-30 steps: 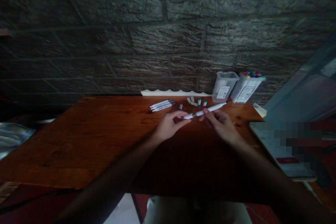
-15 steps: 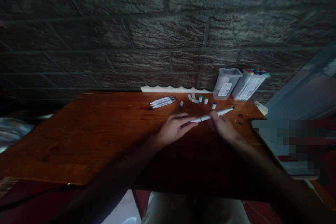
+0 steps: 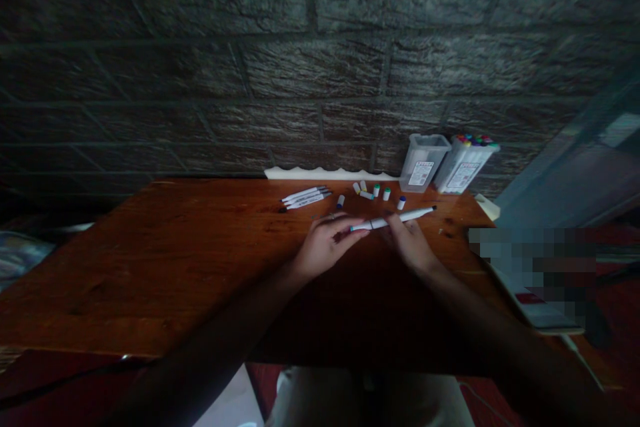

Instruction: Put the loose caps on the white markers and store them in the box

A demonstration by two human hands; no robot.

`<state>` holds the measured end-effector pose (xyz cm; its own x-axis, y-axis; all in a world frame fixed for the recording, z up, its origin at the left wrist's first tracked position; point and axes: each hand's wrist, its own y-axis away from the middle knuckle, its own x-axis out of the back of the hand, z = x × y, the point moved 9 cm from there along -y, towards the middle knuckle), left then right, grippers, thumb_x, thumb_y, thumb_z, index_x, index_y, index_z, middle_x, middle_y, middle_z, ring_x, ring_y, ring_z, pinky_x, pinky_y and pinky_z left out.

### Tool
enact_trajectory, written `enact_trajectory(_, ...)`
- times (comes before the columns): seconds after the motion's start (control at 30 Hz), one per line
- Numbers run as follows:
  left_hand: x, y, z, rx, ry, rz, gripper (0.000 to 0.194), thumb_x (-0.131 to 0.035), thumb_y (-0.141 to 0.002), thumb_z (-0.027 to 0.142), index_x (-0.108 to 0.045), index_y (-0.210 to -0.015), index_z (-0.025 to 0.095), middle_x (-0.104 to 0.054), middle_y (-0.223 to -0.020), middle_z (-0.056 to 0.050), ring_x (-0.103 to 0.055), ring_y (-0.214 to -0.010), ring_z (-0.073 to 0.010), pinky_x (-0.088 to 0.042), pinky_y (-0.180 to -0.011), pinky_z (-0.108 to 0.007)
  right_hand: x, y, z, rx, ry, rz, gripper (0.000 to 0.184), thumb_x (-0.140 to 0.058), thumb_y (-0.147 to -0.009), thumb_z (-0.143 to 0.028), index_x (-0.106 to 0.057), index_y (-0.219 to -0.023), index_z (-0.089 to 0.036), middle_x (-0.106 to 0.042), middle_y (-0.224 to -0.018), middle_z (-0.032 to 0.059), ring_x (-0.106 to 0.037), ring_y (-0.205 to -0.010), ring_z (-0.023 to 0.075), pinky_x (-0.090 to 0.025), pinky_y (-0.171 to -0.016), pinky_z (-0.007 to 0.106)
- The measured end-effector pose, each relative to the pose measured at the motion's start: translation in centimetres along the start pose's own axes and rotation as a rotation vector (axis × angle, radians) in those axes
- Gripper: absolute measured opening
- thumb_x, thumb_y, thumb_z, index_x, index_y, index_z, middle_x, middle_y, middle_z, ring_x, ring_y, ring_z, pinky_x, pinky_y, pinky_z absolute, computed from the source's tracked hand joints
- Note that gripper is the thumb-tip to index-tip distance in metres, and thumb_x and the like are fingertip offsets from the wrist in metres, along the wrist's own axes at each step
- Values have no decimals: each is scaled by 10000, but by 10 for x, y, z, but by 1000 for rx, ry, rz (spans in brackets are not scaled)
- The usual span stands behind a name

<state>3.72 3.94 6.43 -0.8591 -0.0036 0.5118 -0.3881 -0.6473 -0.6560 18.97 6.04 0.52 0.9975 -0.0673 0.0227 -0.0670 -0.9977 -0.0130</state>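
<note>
A white marker (image 3: 411, 215) lies slantwise between my hands, its dark uncapped tip pointing right. My left hand (image 3: 327, 240) pinches the end with the blue-green cap. Around the marker's barrel, the fingers of my right hand (image 3: 409, 240) are closed. Beyond my hands several loose caps are scattered: a green-topped cap (image 3: 387, 194), another green one (image 3: 377, 191), a blue-topped cap (image 3: 401, 203) and a white cap with a dark blue end (image 3: 341, 201). To their left, several white markers (image 3: 306, 197) lie side by side with dark tips showing.
At the back right stand a clear plastic box (image 3: 424, 163) and a second box (image 3: 465, 167) filled with coloured markers. A wavy white strip (image 3: 330, 174) runs along the stone-patterned wall (image 3: 280, 67). The wooden table (image 3: 165, 267) spreads out to the left.
The view has shifted slightly, so everything sits a little further left. Both hands keep their hold on the marker; the left fingertips have slid a little along its capped end.
</note>
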Motion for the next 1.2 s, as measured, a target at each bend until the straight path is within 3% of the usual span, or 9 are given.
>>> enact_trajectory(0.1,1,-2,-9,57,-16,1,208,-665,-849,279,-700,-1021,168,-694,-803,-30,-586,-636,-97,-470,-591,-206,6,-2,-12,112,84,17,419,-564,-761,-593,-491,-617,-206,-428,-552,-41,-358,-529,117,-283,-510,268)
enact_trajectory(0.23,-8,1,-27,149,-4,-55,205,-679,-830,269,-691,-1015,182,-710,-833,-21,-614,-672,-109,-488,-623,-214,11,-8,-13,147,198,-15,403,-638,-740,-567,-618,-722,-165,-535,-625,-14,-440,-582,129,-335,-569,274)
enact_trajectory(0.37,-20,4,-42,226,138,-103,263,-696,-805,236,-674,-1054,158,-738,-979,-62,-680,-837,-160,-538,-755,-268,8,-12,-13,183,67,-78,371,-711,-699,-509,-654,-848,-174,-624,-753,10,-530,-683,145,-393,-634,273)
enact_trajectory(0.6,-29,3,-46,278,249,-250,202,-608,-873,263,-687,-1015,143,-734,-940,-68,-681,-810,-164,-548,-752,-299,3,-11,-8,64,-53,-180,394,-684,-729,-515,-660,-929,-176,-576,-663,-31,-381,-487,75,-263,-451,221)
enact_trajectory(0.77,-20,1,-47,226,213,-144,169,-674,-821,244,-678,-957,144,-721,-934,-61,-675,-821,-152,-546,-771,-296,9,-11,-15,114,71,-159,384,-648,-760,-540,-661,-814,-160,-621,-668,-2,-388,-479,78,-285,-454,223)
enact_trajectory(0.93,-8,2,-40,204,56,-63,204,-674,-831,248,-688,-1019,172,-745,-937,-49,-676,-773,-138,-543,-722,-260,13,-7,-18,117,277,-95,442,-617,-770,-582,-622,-610,-170,-484,-496,-27,-400,-474,105,-285,-479,251)
enact_trajectory(1.2,-17,8,-30,215,50,-163,323,-651,-854,342,-690,-1136,189,-760,-988,-59,-677,-678,-142,-541,-628,-243,23,-4,-15,87,204,41,393,-581,-778,-550,-464,-585,-227,-466,-570,-24,-411,-548,142,-337,-538,279)
